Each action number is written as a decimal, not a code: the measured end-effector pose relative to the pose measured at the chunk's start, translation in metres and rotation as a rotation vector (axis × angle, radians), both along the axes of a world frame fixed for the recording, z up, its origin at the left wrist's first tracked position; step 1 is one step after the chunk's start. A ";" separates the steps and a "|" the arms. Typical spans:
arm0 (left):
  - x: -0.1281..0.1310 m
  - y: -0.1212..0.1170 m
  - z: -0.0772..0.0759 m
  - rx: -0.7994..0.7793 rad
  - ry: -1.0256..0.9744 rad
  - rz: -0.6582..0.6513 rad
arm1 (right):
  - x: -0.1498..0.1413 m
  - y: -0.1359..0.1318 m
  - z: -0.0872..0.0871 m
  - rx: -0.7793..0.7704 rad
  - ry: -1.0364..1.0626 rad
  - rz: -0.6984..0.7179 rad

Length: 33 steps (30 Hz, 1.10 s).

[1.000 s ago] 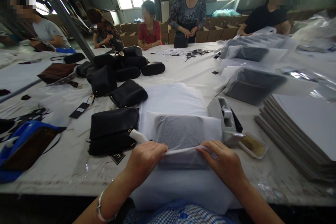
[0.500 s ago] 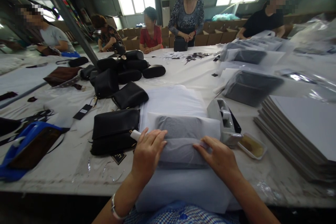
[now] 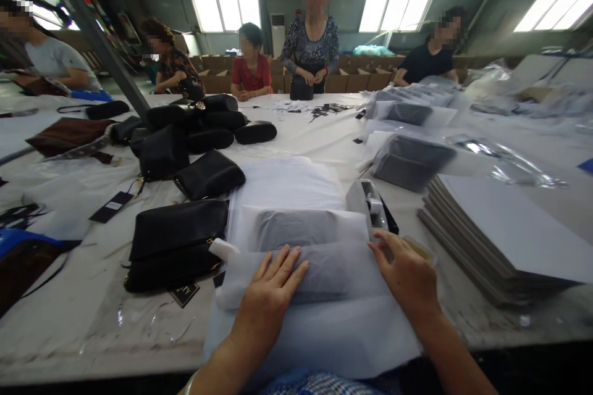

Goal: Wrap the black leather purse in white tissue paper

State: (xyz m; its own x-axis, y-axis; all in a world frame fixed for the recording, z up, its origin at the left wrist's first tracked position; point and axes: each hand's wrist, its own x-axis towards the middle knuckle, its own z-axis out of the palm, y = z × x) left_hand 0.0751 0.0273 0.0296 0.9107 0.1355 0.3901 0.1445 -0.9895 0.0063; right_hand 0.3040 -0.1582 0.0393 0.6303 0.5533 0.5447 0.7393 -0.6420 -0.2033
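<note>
A dark bag wrapped in white tissue paper [image 3: 319, 241] lies on a stack of tissue sheets [image 3: 287, 188] in front of me. My left hand [image 3: 271, 293] rests flat on the wrapped bag, fingers stretched out and slightly spread, pressing the folded paper down. My right hand [image 3: 407, 271] is at the bag's right end, its fingers reaching toward the white tape dispenser [image 3: 370, 207] and touching its near end. Whether the fingertips hold tape I cannot make out.
Black bags [image 3: 173, 244] lie left of the tissue, with more piled behind [image 3: 194, 123]. A stack of grey boards [image 3: 500, 234] stands at right. Bagged items in plastic [image 3: 407, 160] sit beyond. Several people sit or stand at the far side [image 3: 310, 43]. A blue tray [image 3: 18, 253] is at far left.
Both hands let go of the tissue's folded edge. The left hand flattened onto the wrapped bag, and the right hand moved right to the tape dispenser. The camera tilted up slightly.
</note>
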 end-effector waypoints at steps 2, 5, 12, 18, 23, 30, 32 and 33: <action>0.000 0.000 -0.001 0.023 0.016 -0.002 | 0.009 -0.011 0.006 0.092 -0.014 -0.052; 0.000 0.001 -0.002 0.045 0.011 -0.019 | 0.027 -0.020 0.007 0.200 -0.009 -0.079; 0.001 0.002 -0.005 0.056 -0.023 -0.037 | 0.067 -0.010 -0.019 0.273 0.580 -0.073; 0.000 0.003 -0.006 0.040 -0.018 -0.026 | 0.038 -0.007 -0.002 0.708 0.789 -0.011; 0.000 0.003 -0.009 0.045 -0.019 -0.031 | -0.001 -0.026 0.010 0.815 0.731 -0.067; -0.001 0.003 -0.011 0.047 -0.024 -0.030 | -0.010 -0.039 -0.016 0.978 1.277 -0.163; -0.001 0.003 -0.011 0.052 -0.020 -0.026 | -0.005 -0.042 -0.025 0.948 1.304 -0.192; -0.001 0.003 -0.011 0.054 -0.018 -0.024 | -0.001 -0.046 -0.029 0.913 1.275 -0.209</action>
State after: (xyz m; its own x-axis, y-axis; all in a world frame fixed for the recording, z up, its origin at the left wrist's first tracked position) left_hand 0.0746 0.0305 0.0185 0.9061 0.0924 0.4129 0.1215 -0.9916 -0.0448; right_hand 0.3027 -0.2039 0.0099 0.9353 0.1974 -0.2937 -0.2946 -0.0255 -0.9553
